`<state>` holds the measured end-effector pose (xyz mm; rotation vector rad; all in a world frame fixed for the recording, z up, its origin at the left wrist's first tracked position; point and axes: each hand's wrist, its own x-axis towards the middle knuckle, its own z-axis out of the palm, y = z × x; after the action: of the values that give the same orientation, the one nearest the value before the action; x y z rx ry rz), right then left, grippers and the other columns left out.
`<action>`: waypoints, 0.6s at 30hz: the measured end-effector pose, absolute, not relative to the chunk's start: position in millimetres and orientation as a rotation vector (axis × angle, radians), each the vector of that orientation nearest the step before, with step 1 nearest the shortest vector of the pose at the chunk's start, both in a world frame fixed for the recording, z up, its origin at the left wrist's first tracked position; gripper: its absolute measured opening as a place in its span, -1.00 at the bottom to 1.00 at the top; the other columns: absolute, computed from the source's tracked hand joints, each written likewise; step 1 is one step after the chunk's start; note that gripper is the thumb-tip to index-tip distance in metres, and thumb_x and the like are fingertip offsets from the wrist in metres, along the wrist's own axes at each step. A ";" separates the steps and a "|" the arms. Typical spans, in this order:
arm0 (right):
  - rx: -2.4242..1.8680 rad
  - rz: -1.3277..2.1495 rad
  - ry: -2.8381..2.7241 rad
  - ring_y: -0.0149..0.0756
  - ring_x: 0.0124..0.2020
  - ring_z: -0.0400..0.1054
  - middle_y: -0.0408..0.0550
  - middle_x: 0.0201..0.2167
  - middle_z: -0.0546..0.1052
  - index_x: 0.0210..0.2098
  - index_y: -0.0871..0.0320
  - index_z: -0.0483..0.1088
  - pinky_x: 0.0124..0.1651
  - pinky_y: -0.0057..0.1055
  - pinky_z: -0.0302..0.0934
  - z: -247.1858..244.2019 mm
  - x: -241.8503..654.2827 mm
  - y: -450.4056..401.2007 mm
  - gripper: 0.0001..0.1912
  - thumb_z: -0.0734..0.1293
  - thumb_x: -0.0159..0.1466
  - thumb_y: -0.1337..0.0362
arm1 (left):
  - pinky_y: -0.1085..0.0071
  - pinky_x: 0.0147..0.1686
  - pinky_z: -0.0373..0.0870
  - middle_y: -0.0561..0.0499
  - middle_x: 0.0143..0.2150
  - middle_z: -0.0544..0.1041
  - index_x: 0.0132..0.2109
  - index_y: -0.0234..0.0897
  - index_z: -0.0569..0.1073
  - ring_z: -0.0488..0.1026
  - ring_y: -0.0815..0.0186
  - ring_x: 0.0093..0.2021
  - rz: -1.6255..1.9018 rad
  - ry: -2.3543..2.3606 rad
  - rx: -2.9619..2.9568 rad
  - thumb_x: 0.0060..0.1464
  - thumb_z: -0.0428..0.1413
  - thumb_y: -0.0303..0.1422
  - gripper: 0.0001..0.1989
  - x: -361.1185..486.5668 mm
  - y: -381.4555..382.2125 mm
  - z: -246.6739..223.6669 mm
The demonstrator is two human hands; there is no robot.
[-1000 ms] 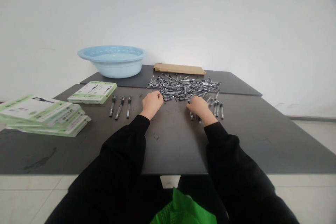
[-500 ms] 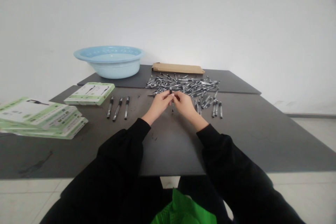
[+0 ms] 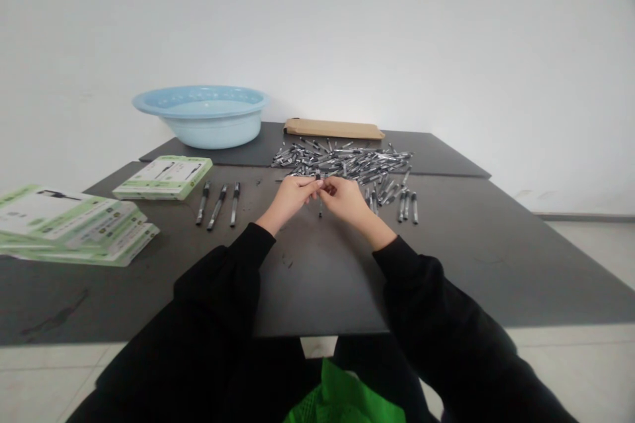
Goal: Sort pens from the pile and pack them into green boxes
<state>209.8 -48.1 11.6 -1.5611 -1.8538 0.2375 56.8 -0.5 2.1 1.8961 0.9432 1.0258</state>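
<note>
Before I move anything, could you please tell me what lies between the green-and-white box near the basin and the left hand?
The head view shows three separate pens on the dark table between the box and the left hand.

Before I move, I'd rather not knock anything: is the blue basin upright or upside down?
Upright. The blue basin sits on the dark table, narrower base down, wide open rim up.
</note>
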 end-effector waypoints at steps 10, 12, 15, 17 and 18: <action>-2.089 -0.032 -1.520 -0.18 -0.21 0.49 0.04 -0.30 0.63 -0.29 0.19 0.57 -0.15 -0.40 0.25 30.9 329.2 -39.6 -0.75 0.24 0.19 0.34 | 0.50 -0.54 0.12 0.10 -0.57 0.36 -0.39 -0.32 0.54 0.23 0.45 -0.58 1.102 0.953 1.894 0.11 0.11 -0.12 -0.66 63.2 -9.2 0.1; -2.130 -0.033 -1.467 -0.17 -0.21 0.49 0.07 -0.30 0.63 -0.25 0.22 0.58 -0.18 -0.41 0.25 28.4 356.1 -43.3 -0.72 0.24 0.19 0.35 | 0.50 -0.54 0.15 0.11 -0.56 0.34 -0.39 -0.32 0.52 0.25 0.44 -0.59 1.047 0.892 1.932 0.12 0.11 -0.14 -0.68 67.2 -9.1 -6.4; -2.232 -0.039 -1.370 -0.12 -0.20 0.50 0.13 -0.31 0.63 -0.24 0.27 0.59 -0.19 -0.40 0.26 20.8 391.8 -50.9 -0.70 0.25 0.16 0.34 | 0.49 -0.54 0.20 0.10 -0.53 0.37 -0.38 -0.31 0.50 0.31 0.43 -0.59 0.977 0.820 1.976 0.13 0.10 -0.17 -0.71 71.2 -10.8 -9.9; -2.290 -0.069 -1.297 -0.08 -0.19 0.50 0.17 -0.31 0.63 -0.24 0.28 0.60 -0.18 -0.37 0.27 14.0 410.2 -55.1 -0.69 0.26 0.15 0.32 | 0.48 -0.52 0.23 0.09 -0.53 0.38 -0.43 -0.31 0.47 0.34 0.41 -0.58 1.004 0.832 2.015 0.14 0.09 -0.18 -0.69 70.8 -13.5 -5.5; -2.308 -0.083 -1.267 -0.06 -0.18 0.50 0.18 -0.30 0.62 -0.24 0.28 0.60 -0.17 -0.36 0.28 10.7 417.1 -56.5 -0.69 0.26 0.15 0.32 | 0.48 -0.49 0.24 0.09 -0.55 0.38 -0.46 -0.30 0.46 0.35 0.40 -0.56 1.036 0.850 2.042 0.16 0.08 -0.18 -0.68 69.7 -14.6 -2.1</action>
<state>417.1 -56.5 10.7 -2.3085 -1.2670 -0.0835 69.7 -14.6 -2.1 2.0415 0.8502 1.0359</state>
